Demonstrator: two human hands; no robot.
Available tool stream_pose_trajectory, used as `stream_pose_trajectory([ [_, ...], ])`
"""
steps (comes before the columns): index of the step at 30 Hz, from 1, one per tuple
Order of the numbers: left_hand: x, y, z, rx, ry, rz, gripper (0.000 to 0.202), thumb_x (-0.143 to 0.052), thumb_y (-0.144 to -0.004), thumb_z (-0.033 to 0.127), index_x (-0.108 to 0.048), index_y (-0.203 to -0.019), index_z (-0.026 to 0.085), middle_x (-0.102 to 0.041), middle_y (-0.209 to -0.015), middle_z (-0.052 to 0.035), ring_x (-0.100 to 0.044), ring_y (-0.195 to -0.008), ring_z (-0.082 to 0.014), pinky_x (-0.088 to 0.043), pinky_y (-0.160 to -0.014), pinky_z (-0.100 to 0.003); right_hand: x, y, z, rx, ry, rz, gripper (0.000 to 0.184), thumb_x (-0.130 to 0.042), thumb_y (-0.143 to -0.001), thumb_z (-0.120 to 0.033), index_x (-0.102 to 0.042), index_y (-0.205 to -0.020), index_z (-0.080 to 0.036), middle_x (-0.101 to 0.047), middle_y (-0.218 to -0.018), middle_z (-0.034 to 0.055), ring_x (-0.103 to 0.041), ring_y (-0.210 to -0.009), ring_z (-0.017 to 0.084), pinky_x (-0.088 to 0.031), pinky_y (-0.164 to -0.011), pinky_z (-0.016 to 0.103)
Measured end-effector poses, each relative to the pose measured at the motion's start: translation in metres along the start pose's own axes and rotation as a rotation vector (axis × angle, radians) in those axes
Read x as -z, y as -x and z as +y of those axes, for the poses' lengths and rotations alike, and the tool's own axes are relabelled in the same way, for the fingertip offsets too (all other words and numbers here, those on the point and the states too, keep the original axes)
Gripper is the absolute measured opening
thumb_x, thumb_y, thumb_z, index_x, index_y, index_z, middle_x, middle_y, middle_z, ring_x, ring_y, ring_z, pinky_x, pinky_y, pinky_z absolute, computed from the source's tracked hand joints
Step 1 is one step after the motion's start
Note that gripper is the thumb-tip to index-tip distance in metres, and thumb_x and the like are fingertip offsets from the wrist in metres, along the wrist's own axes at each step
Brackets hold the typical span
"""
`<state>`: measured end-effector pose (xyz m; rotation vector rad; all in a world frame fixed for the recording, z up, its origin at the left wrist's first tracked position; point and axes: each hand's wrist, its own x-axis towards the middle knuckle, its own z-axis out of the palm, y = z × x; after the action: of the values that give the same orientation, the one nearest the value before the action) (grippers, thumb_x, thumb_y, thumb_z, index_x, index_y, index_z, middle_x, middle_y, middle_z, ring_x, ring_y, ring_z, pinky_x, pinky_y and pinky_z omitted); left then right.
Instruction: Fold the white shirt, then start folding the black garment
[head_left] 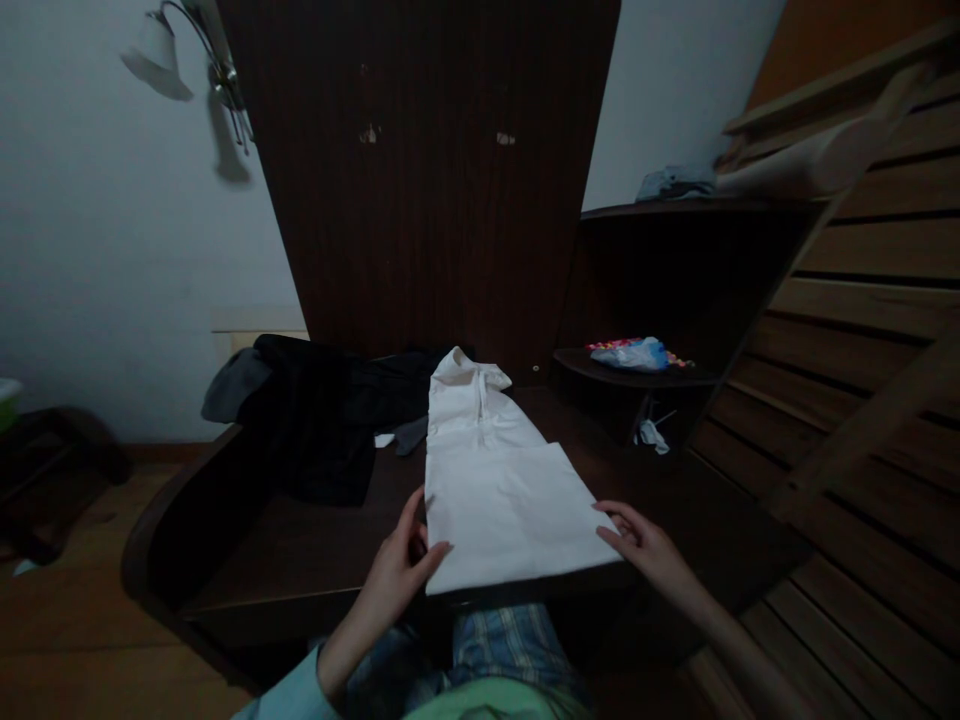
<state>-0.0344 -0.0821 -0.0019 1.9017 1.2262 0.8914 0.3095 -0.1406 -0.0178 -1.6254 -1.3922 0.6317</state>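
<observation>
A white shirt (517,510) lies partly folded on the dark wooden desk, its collar pointing away from me and its lower part turned up into a flat panel. My left hand (401,555) grips the left edge near the front corner, thumb on top and the other fingers partly hidden at the side. On the opposite edge, my right hand (641,540) pinches the cloth between thumb and fingers. The front fold of the shirt reaches the desk's near edge, just above my lap.
Dark clothes (322,410) are heaped on the desk (300,560) at the left, with a small white piece (384,440) beside them. A plastic bag (634,354) sits on a corner shelf at the right. Wooden slats (862,400) stand along the right side.
</observation>
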Motion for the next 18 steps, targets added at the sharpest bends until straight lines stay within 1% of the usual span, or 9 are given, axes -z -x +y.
stream_pose_trajectory([
  [2,-0.005,0.006,-0.001,-0.018,-0.03,0.03,0.068,-0.05,-0.076,0.04,-0.025,-0.133,0.015,-0.057,-0.078,-0.0013,-0.05,-0.063,-0.0128,-0.041,-0.059,-0.023,0.0,0.005,0.002,0.016,0.03,0.027,0.039,-0.058,-0.063,-0.046,-0.06,-0.089,-0.018,-0.051,-0.063,-0.0016,-0.047,-0.054,0.012,-0.04,-0.05,0.023],
  [4,-0.006,0.01,-0.002,-0.032,-0.052,0.029,0.061,-0.048,-0.077,0.037,-0.029,-0.131,0.015,-0.056,-0.077,-0.0013,-0.048,-0.061,-0.012,-0.041,-0.057,-0.023,0.001,0.007,0.004,0.025,0.043,-0.007,0.037,-0.057,-0.065,-0.045,-0.062,-0.088,-0.018,-0.051,-0.062,-0.0015,-0.047,-0.054,0.012,-0.039,-0.05,0.023],
  [7,-0.002,0.012,-0.002,-0.053,-0.057,-0.042,0.054,-0.045,-0.079,0.034,-0.035,-0.129,0.015,-0.054,-0.069,0.0009,-0.045,-0.056,-0.0109,-0.039,-0.055,-0.021,0.006,0.008,0.007,0.019,0.032,-0.125,0.036,-0.058,-0.065,-0.045,-0.063,-0.088,-0.019,-0.049,-0.06,-0.0024,-0.046,-0.053,0.011,-0.038,-0.049,0.022],
  [10,0.007,0.006,-0.001,-0.021,-0.048,-0.099,0.057,-0.046,-0.078,0.035,-0.036,-0.13,0.014,-0.055,-0.067,0.0007,-0.047,-0.057,-0.0116,-0.04,-0.055,-0.021,0.01,0.0,0.005,-0.056,-0.045,-0.192,0.046,-0.06,-0.062,-0.05,-0.06,-0.096,-0.019,-0.05,-0.062,-0.0024,-0.046,-0.051,0.011,-0.036,-0.045,0.021],
  [12,0.012,-0.007,-0.002,0.011,-0.008,-0.118,0.061,-0.05,-0.076,0.037,-0.035,-0.131,0.015,-0.06,-0.075,-0.0017,-0.051,-0.063,-0.0134,-0.043,-0.059,-0.022,0.011,-0.014,0.001,-0.103,-0.113,-0.186,0.054,-0.059,-0.062,-0.052,-0.056,-0.104,-0.019,-0.053,-0.064,-0.0015,-0.049,-0.053,0.012,-0.037,-0.045,0.021],
  [15,0.012,-0.039,-0.007,0.032,0.094,-0.12,0.063,-0.055,-0.073,0.037,-0.038,-0.13,0.017,-0.063,-0.099,-0.0057,-0.057,-0.081,-0.0174,-0.046,-0.071,-0.025,0.004,-0.045,-0.005,-0.094,-0.191,-0.155,0.061,-0.062,-0.058,-0.052,-0.053,-0.108,-0.018,-0.059,-0.07,0.001,-0.056,-0.063,0.015,-0.043,-0.054,0.025],
  [17,0.009,-0.062,-0.011,0.045,0.112,-0.064,0.061,-0.056,-0.071,0.034,-0.042,-0.127,0.015,-0.059,-0.113,-0.0083,-0.057,-0.093,-0.0202,-0.044,-0.081,-0.028,-0.005,-0.067,-0.008,-0.066,-0.205,-0.14,0.059,-0.062,-0.058,-0.05,-0.054,-0.107,-0.018,-0.062,-0.074,0.0022,-0.058,-0.069,0.017,-0.046,-0.061,0.029],
  [18,0.008,-0.071,-0.013,0.047,0.093,-0.027,0.058,-0.057,-0.07,0.031,-0.046,-0.124,0.013,-0.058,-0.115,-0.0096,-0.056,-0.098,-0.0216,-0.043,-0.085,-0.029,-0.01,-0.076,-0.009,-0.046,-0.191,-0.128,0.056,-0.062,-0.059,-0.048,-0.055,-0.106,-0.018,-0.063,-0.076,0.0028,-0.059,-0.072,0.019,-0.047,-0.065,0.03],
])
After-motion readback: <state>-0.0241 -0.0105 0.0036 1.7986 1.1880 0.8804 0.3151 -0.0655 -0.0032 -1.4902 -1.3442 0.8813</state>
